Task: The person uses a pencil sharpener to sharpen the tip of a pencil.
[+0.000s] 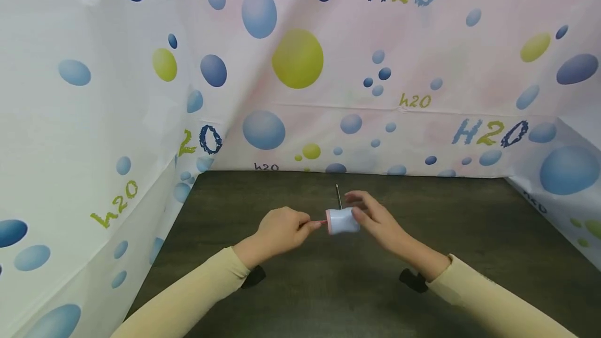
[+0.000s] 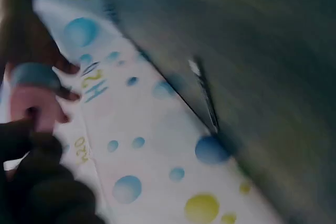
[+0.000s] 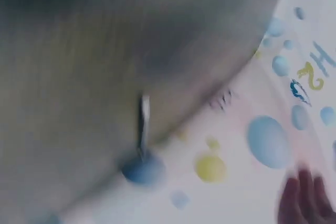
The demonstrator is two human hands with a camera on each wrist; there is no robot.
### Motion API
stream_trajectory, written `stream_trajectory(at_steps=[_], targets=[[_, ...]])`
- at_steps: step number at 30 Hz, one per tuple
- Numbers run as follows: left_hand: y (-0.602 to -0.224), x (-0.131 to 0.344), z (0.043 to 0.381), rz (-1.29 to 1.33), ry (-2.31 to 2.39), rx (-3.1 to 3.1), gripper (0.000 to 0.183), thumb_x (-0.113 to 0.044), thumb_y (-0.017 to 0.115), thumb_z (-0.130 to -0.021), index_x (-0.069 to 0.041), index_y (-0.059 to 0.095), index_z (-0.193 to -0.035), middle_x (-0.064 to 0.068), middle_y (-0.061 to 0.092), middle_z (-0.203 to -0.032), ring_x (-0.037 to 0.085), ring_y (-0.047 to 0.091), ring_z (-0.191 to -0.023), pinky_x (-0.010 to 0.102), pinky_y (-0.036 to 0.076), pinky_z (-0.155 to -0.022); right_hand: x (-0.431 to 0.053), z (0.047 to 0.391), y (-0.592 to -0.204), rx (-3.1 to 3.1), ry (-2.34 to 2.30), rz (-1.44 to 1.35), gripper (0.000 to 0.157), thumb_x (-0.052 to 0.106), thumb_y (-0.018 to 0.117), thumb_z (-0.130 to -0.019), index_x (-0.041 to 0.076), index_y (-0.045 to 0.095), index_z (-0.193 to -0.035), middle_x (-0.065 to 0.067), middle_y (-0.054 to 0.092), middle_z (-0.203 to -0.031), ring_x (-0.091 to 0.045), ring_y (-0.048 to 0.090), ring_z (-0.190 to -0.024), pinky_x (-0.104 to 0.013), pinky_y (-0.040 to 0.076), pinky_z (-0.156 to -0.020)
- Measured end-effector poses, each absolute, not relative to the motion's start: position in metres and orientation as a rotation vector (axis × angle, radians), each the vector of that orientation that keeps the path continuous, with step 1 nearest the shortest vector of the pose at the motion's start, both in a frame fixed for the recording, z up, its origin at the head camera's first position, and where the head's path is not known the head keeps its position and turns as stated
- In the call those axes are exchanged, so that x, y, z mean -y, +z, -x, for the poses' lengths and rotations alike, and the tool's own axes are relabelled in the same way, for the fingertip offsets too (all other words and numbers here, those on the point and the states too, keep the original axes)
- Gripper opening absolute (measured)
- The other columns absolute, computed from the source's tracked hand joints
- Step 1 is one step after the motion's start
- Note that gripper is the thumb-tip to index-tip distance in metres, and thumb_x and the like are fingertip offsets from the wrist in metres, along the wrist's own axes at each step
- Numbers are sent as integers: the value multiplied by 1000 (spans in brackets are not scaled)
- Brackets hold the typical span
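Over dark tabletop (image 1: 324, 296), amid bubble-printed sheeting (image 1: 451, 56), left fingers (image 1: 307, 228) pinch a red stem (image 1: 324, 221).

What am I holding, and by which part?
Left hand pinches a thin red stick by its outer end; right hand holds the pink-ended white cylinder by its white end.

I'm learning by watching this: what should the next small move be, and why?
I'd probably have the right hand steady the white-and-pink object a little more firmly. The left hand pinches a thin red stick that meets the object's pink end, while the right hand is at the opposite end, so any push or turn would likely need support there.
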State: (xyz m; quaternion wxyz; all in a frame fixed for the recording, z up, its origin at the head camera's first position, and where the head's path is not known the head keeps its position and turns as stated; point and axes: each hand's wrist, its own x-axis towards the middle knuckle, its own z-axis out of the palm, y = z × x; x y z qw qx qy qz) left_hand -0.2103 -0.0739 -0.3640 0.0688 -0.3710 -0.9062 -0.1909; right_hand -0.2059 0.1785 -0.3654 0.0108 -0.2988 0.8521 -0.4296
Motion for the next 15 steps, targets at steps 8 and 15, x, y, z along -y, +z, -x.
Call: stream_trajectory(at_steps=[8, 15], targets=[[-354, 85, 220, 916, -1766, 3207, 48, -30, 43, -106, -13, 52, -62, -6, 31, -48, 8, 20, -44, 24, 22, -46, -173, 207, -368, -3285, 86, 2183, 89, 36, 97, -55, 11, 54, -128, -10, 61, -117, -25, 62, -102, -38, 54, -83], [-360, 77, 198, 1143, -694, 2844, 45, -29, 56, -100, -16, 47, -58, -11, 30, -48, 1, 22, -42, 17, 18, -43, -166, 196, -375, -3211, -231, 1823, 73, 22, 94, -62, 1, 54, -119, -9, 64, -99, -17, 65, -81, -30, 56, -68]])
